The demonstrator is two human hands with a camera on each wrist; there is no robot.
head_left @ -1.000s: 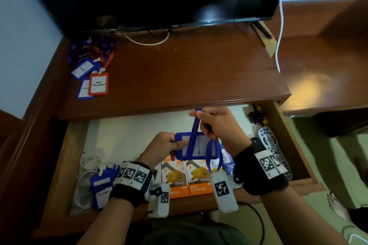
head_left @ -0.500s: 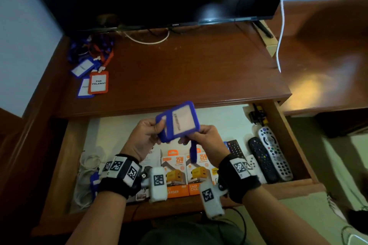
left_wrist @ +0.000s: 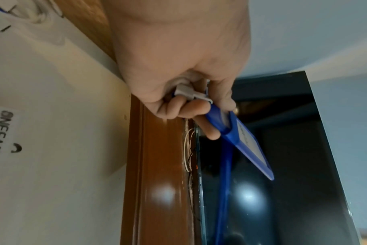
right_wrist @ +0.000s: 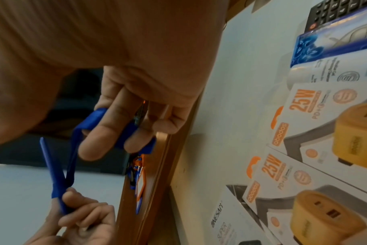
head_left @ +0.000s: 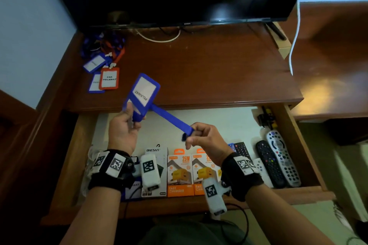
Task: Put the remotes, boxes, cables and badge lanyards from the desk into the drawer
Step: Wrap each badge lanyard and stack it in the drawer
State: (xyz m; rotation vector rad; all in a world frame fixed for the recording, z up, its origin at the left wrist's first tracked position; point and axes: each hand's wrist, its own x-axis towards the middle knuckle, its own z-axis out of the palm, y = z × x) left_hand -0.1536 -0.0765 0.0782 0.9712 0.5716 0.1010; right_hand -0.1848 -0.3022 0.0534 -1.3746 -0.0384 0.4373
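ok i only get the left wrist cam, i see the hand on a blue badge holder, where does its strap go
observer: the blue strap runs across to the right hand, looped round its fingers.
operator: is the badge in the drawer
observer: no, the left hand holds the blue badge holder up in the air, over the front edge of the desk and the open drawer.
operator: any lanyards on the desk
observer: yes, a pile of badge lanyards lies at the desk's back left, one holder orange-framed.
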